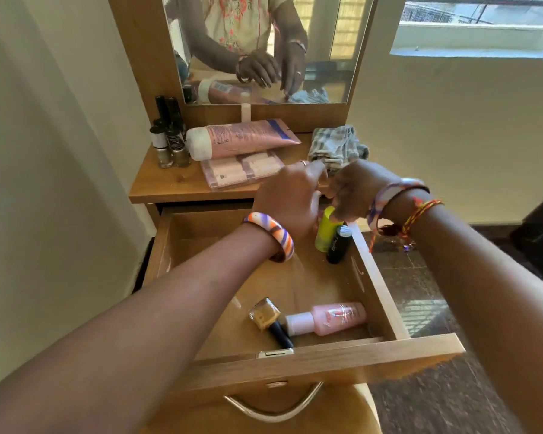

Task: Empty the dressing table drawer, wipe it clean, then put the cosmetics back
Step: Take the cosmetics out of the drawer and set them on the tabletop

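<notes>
I see the dressing table (170, 189) with its drawer (326, 358) pulled fully out below the surface. On the surface lie a large pink tube (242, 139), a clear flat case (242, 172) under it, a folded grey cloth (336, 145) to the right and a cluster of dark-capped nail polish bottles (170, 145) to the left. The print on the tube and bottles is too blurred for me to read.

My left hand (289, 198) and right hand (355, 191) meet over the drawer's far right corner. The right hand's fingers curl down onto the top of an upright yellow-green bottle (325, 234); whether the left hand's fingers hold anything I cannot tell. A black tube (337, 245) leans just beside that bottle.

Near the drawer front lie a pink bottle (333, 317) with a white cap, logo unreadable, and a gold nail polish (265, 314).
</notes>
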{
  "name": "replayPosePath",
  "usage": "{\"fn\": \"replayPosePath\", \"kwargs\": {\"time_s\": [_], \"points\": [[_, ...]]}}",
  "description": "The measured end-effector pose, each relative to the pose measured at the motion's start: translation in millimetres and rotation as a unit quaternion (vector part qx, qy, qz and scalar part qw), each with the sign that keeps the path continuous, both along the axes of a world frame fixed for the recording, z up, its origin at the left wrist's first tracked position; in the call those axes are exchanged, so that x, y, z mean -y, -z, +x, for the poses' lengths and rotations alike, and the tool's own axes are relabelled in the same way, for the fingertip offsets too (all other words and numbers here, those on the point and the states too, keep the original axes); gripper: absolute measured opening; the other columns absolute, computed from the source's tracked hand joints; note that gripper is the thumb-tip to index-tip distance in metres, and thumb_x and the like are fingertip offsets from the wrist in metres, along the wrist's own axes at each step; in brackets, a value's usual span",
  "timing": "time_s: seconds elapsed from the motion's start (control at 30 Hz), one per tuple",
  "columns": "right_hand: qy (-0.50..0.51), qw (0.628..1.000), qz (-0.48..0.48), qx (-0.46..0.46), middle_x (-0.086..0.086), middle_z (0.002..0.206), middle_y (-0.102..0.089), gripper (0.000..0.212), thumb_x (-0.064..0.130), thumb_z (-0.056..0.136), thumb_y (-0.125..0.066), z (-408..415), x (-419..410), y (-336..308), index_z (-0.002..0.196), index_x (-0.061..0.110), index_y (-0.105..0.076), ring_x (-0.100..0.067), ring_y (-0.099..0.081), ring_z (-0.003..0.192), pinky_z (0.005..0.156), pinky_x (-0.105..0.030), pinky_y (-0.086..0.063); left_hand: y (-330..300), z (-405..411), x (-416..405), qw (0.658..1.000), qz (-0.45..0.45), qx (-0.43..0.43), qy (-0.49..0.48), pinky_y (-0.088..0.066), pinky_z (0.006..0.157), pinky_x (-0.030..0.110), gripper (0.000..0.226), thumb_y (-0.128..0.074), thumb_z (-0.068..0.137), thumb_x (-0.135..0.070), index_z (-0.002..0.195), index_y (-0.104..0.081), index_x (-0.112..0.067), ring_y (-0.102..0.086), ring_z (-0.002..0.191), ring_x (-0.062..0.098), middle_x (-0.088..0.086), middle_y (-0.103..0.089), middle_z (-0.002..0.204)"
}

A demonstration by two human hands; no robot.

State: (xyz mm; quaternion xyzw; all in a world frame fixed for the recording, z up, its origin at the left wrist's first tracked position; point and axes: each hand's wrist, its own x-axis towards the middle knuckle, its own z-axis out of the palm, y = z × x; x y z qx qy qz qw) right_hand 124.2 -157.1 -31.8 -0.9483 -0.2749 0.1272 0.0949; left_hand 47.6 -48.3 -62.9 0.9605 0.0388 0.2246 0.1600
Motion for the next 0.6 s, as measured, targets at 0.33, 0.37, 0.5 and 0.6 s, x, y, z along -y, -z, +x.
{"fn": "replayPosePath", "kwargs": {"time_s": [0.33, 0.37, 0.5, 0.6], "points": [[0.023, 1.0, -0.006, 0.014, -0.013, 0.111, -0.064, 0.045, 0.017, 0.068, -0.082, -1, 21, 38, 0.106, 0.004, -0.064, -0.027, -0.059, 0.104, 0.078, -0.027, -0.045, 31, 31, 10, 0.973, 0.093, -0.192, 0.088, -0.044, 0.101, 0.035, 0.058, -0.056, 0.089, -0.009, 0.143, -0.035, -0.016, -0.036, 0.135, 0.019, 0.001, -0.039, 0.146], [0.025, 0.999, 0.001, 0.021, -0.013, 0.111, -0.063, 0.045, 0.017, 0.068, -0.082, -1, 22, 41, 0.107, 0.004, -0.064, -0.028, -0.059, 0.104, 0.079, -0.028, -0.046, 32, 31, 10, 0.973, 0.096, -0.191, 0.091, -0.046, 0.099, 0.035, 0.057, -0.056, 0.089, -0.009, 0.142, -0.036, -0.017, -0.037, 0.134, 0.019, 0.001, -0.04, 0.145], [0.029, 0.998, 0.028, 0.049, -0.013, 0.11, -0.062, 0.038, 0.018, 0.073, -0.078, -5, 24, 47, 0.106, 0.006, -0.063, -0.028, -0.059, 0.101, 0.076, -0.029, -0.044, 35, 30, 12, 0.97, 0.106, -0.197, 0.092, -0.048, 0.094, 0.038, 0.054, -0.059, 0.088, -0.012, 0.139, -0.042, -0.018, -0.04, 0.131, 0.02, 0.0, -0.043, 0.142], [0.029, 0.998, 0.029, 0.054, -0.013, 0.111, -0.061, 0.035, 0.018, 0.076, -0.075, -9, 25, 52, 0.107, 0.008, -0.062, -0.029, -0.058, 0.102, 0.073, -0.028, -0.042, 36, 29, 14, 0.973, 0.099, -0.189, 0.084, -0.049, 0.096, 0.038, 0.061, -0.062, 0.087, -0.014, 0.142, -0.037, -0.021, -0.04, 0.13, 0.021, 0.002, -0.042, 0.14]]}}
